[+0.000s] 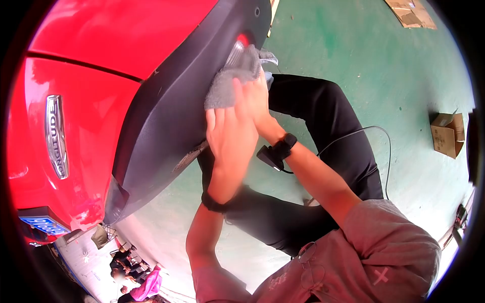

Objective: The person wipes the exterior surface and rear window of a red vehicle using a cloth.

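A grey cloth (222, 88), partly blurred, lies against the dark plastic lower bumper (166, 106) of a red car (81, 116). My left hand (230, 134) presses on it with the fingers over its lower edge, a dark band round that wrist. Close beside and partly behind, my right hand (257, 103) grips the same cloth near a small red lamp (243, 39) set in the bumper. Its wrist carries a black strapped device (275, 154). Some fingertips of both hands are hidden by the cloth. A lighter bunched end (269, 57) of cloth sticks out beyond the right hand.
My bent legs in black trousers (323, 96) are on the green floor (353, 50). A thin cable (388, 151) loops over one knee. An open cardboard box (447, 135) and flat cardboard (411, 13) lie to the right. Several people (134, 278) are in the background.
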The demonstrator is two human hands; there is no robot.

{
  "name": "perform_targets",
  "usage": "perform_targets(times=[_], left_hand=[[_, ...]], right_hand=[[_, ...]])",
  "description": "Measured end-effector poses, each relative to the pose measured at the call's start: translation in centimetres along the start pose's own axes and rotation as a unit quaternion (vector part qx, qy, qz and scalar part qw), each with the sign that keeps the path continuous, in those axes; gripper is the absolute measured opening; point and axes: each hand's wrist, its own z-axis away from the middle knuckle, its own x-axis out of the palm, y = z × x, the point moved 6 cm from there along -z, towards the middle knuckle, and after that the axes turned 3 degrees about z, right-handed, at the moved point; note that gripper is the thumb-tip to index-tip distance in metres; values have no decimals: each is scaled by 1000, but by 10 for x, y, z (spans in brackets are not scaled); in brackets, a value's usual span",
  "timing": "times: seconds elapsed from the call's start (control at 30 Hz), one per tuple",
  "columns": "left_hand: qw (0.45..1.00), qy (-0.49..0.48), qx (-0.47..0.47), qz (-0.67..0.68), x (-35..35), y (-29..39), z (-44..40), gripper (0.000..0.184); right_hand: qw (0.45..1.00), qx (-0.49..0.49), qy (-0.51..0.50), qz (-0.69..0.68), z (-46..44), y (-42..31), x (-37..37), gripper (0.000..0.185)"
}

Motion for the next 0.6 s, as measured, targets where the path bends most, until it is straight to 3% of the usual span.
perform_targets(times=[0.1, 0.13, 0.23, 0.3, 0.43, 0.5, 0.57, 0.6], left_hand=[[996, 81, -8, -44, 3, -7, 32, 74], [996, 84, -19, -38, 5, -10, 44, 75], [993, 115, -25, -20, -6, -19, 79, 74], [990, 133, -42, 5, -25, -26, 98, 70], [932, 358, 6, -51, -96, -41, 131, 64], [893, 436, -7, -113, -130, -52, 142, 63], [861, 488, -54, -132, -148, -73, 147, 65], [862, 481, -83, -132, -151, -86, 141, 65]], right_hand=[[999, 17, -27, -6, 28, -10, -8, 30], [997, 11, -78, -16, 37, -16, -6, 29], [990, 7, -99, -100, 66, -45, -5, 31], [991, -71, -94, -64, 66, -65, -15, 37], [980, -138, 7, -140, 20, -125, -49, 56], [959, -246, 62, -130, -8, -160, -56, 52], [933, -356, 49, -35, -37, -207, -48, 67], [924, -383, 8, 10, -38, -221, -40, 64]])
